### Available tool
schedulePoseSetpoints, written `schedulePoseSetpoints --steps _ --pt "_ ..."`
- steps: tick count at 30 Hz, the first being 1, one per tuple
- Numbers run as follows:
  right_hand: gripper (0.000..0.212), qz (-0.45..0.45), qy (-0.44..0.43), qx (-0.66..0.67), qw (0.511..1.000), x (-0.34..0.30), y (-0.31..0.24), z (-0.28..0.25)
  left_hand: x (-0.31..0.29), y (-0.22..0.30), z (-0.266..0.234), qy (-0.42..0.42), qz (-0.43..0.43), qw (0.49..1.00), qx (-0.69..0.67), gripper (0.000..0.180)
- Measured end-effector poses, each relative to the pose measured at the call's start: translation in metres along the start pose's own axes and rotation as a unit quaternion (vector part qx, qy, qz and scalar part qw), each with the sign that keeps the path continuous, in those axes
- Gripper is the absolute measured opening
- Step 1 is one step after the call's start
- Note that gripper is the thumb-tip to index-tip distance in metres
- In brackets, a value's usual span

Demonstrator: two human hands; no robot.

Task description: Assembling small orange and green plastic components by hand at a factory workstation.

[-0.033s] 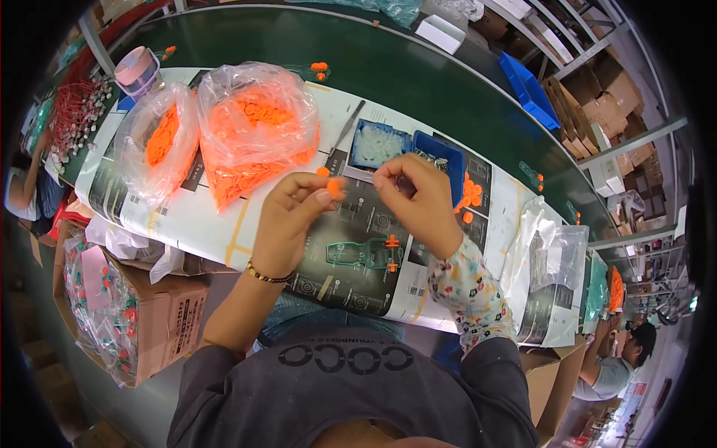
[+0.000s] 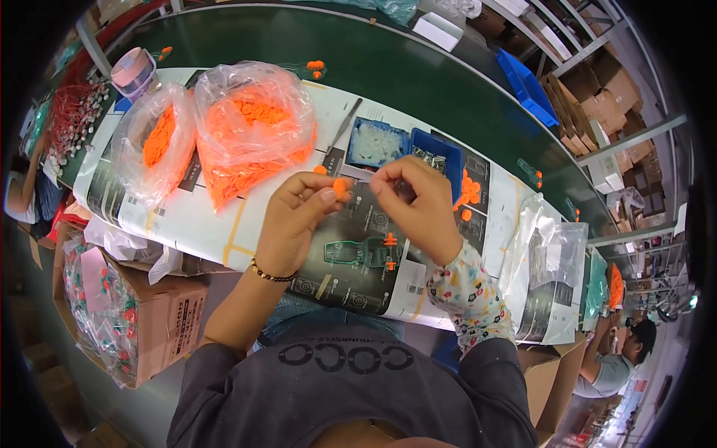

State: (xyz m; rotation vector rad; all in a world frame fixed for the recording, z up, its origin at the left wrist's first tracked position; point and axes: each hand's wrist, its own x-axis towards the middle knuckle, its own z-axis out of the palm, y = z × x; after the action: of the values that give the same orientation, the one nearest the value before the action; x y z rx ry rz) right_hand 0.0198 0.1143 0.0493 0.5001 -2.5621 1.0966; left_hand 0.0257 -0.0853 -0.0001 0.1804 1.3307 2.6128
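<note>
Printed sheets point(image 2: 343, 287) line your green worktop point(image 2: 358, 63); cartons point(image 2: 606, 112) stand far right. Your left hand point(image 2: 295, 213) pinches an orange piece point(image 2: 340, 188); your right hand point(image 2: 420, 200) is apart, its grip indiscernible.

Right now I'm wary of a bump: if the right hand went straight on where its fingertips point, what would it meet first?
Most likely the small orange piece pinched in the left hand, across a gap from the right hand. Depth is unclear, so it might pass above or below.
</note>
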Motion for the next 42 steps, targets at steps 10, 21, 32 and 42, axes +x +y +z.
schedulePoseSetpoints --steps 10,21,32,42 --pt "0.011 -0.083 0.045 0.033 0.995 -0.017 -0.026 -0.001 -0.003 -0.016 0.017 -0.06 -0.037 0.989 -0.133 0.02" --pt "0.008 -0.073 0.054 0.054 0.994 -0.018 -0.027 0.009 -0.008 -0.016 0.02 -0.029 0.057 0.996 -0.058 0.02" --pt "0.007 0.137 -0.007 0.252 0.958 -0.036 -0.005 0.005 0.024 0.019 -0.012 0.038 0.294 0.838 0.459 0.024" --pt "0.009 0.152 -0.071 0.279 0.945 -0.058 -0.007 -0.005 0.202 0.051 -0.165 -0.037 0.129 0.533 0.835 0.016"
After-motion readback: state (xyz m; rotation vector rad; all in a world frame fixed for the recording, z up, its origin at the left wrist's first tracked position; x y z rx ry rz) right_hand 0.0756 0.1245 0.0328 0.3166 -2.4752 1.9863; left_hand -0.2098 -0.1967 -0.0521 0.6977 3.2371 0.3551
